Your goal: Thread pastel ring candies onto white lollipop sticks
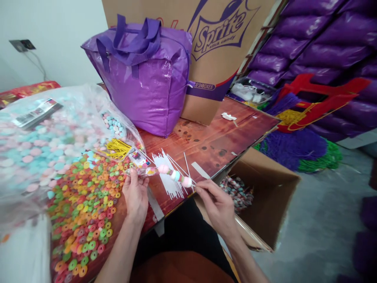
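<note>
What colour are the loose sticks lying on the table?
The loose sticks are white, seen best in the head view.

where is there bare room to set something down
The spotted red-brown tabletop looks mostly bare between the printed brown cardboard box and the thin white sticks. It's crowded at left, with small multicoloured rings and round pastel candies in clear plastic.

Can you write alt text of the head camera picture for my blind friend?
A person's left hand and right hand hold a candy-threaded stick over a reddish table. Colorful ring candies and white sticks lie there, with a purple bag behind.
</note>
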The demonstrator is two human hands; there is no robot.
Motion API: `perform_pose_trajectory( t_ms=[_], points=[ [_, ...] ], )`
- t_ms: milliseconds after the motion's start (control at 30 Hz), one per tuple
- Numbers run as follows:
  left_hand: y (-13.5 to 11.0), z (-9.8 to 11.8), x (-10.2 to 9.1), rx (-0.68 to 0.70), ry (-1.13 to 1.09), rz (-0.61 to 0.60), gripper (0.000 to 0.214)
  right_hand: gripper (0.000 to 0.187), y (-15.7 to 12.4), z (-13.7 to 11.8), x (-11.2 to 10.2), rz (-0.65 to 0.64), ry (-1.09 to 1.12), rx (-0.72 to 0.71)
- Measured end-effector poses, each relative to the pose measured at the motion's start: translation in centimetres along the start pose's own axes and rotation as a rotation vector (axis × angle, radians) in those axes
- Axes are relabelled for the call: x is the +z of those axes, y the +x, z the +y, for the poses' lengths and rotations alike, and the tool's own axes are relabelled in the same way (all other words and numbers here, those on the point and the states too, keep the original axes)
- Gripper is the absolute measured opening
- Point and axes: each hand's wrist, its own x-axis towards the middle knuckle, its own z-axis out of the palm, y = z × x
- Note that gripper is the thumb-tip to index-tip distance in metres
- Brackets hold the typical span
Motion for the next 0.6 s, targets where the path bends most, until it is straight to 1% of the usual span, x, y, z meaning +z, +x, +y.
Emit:
perform_pose_trajectory(
  t_ms=[133, 267, 333, 400, 500, 600],
  points=[
    [-0.1, 0.2, -0.5, 0.056, 0.021, -0.053, 0.044, 0.015, -0.1, 0.1, -0.6, -0.07, -0.112, -0.151],
    [0.1, 0.1, -1.3, 0.225, 0.16, -0.157, 0.041, 0.016, -0.3, 0.0, -0.9, -0.14, -0.171, -0.224],
    [0.2, 0.0, -1.6, 0.316, 0.234, -0.204, 0.036, 0.016, -0.5, 0.0, -0.7, -0.157, -0.154, -0.215],
    [0.0, -0.2, -1.9, 0.367, 0.297, -0.233, 0.033, 0.015, -0.7, 0.0, -0.1, -0.165, -0.123, -0.176],
    [-0.5, -0.5, -2.1, 0.351, 0.36, -0.271, 0.031, 0.015, -1.1, 0.2, 1.1, -0.162, -0.071, -0.101],
    [-0.8, -0.6, -2.0, 0.287, 0.325, -0.282, 0.031, 0.015, -1.5, 0.3, 2.2, -0.137, -0.042, -0.053]
  ],
)
